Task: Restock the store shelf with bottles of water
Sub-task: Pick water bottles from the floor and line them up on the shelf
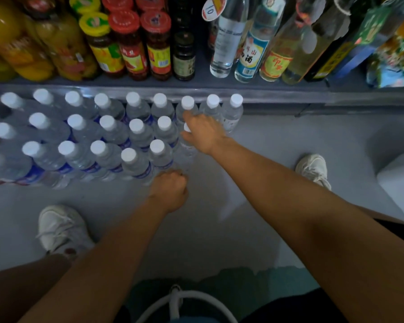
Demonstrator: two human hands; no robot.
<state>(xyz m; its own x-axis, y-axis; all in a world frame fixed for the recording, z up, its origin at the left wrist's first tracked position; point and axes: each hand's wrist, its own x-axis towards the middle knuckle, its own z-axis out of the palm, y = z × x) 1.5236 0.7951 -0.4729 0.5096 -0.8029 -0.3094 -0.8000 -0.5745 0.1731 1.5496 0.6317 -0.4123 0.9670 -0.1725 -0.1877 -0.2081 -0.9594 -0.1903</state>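
R hand (204,132) round clear ribbed plastic bottle (187,150), white cap.

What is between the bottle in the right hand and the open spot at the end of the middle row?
Nothing visible. The right hand grips the water bottle by its neck right at the end of the middle row, beside the capped bottles. The floor to its right is bare.

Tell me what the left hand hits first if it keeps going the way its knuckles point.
Probably the front-row water bottle just ahead of the left hand; depth is unclear.
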